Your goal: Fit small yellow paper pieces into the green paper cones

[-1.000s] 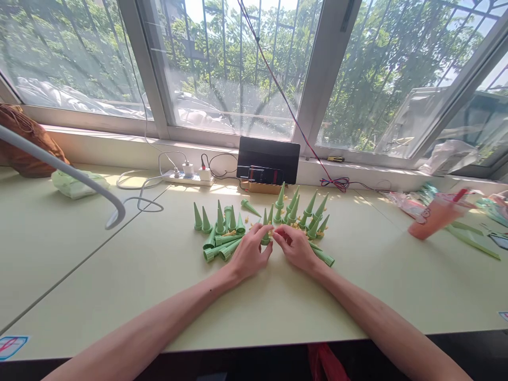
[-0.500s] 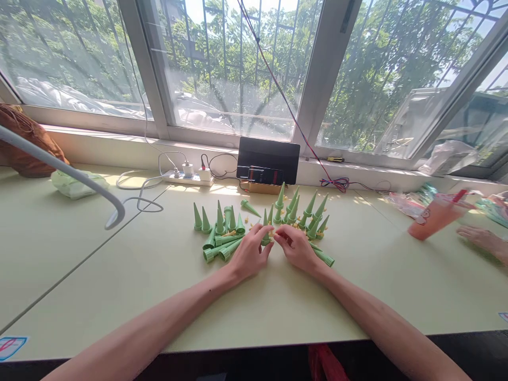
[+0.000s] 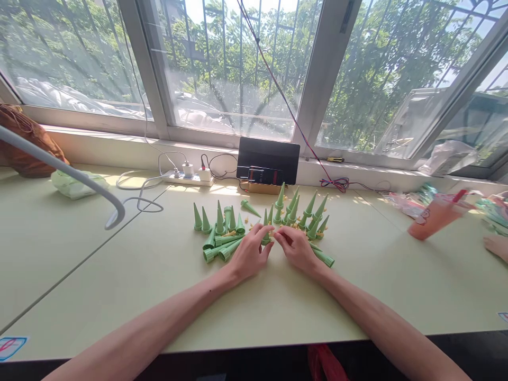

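Many green plastic cones lie and stand on the pale table [image 3: 119,275]. One group of upright cones [image 3: 301,211] is behind my right hand, and a pile of fallen cones [image 3: 220,246] is left of my left hand. Small yellow pieces [image 3: 278,228] are scattered among them. My left hand [image 3: 252,251] is closed, pinching a green cone [image 3: 265,238] at its base. My right hand [image 3: 296,248] is closed in a pinch right against that cone; what its fingertips hold is too small to name.
A dark tablet [image 3: 269,159] with a phone leans at the window sill, beside a power strip [image 3: 190,176] and cables. A white lamp arm [image 3: 59,169] crosses at left. An orange drink cup [image 3: 434,217] stands right. Another person's hand [image 3: 496,246] rests at the right edge.
My hands stay almost still at the cone. The other person's hand at the right edge came into view, then drew back toward the edge.
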A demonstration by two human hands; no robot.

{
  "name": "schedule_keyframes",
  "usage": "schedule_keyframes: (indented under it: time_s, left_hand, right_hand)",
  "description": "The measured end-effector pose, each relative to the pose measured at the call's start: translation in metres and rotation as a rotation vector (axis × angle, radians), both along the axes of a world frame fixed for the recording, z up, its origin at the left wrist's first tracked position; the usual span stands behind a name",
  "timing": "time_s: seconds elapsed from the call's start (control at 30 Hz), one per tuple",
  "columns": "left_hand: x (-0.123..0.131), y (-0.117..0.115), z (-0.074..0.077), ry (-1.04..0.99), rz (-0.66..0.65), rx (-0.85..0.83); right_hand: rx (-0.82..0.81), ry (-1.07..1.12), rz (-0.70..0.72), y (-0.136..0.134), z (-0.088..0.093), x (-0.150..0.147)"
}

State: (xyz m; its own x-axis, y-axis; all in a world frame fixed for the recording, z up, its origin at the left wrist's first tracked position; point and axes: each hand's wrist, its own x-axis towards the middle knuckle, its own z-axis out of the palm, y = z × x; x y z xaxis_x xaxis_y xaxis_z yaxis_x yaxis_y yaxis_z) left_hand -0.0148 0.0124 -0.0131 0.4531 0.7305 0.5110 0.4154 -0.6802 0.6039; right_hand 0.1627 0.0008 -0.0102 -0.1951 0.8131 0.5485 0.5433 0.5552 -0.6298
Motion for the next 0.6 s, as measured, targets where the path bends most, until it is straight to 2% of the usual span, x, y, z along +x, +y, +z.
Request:
schedule_keyframes:
  time_s: [0.2,0.6]
  left_hand:
    - [0.0003,0.0025,-0.0005,-0.036,0.048,0.039]
    - [-0.0001,0.0013,-0.0015,-0.008,0.031,0.019]
  right_hand:
    - [-0.030,0.064,0.026,0.0000,-0.0008,-0.0011]
    - [0.000,0.036,0.004,0.0023,-0.0053,0.0017]
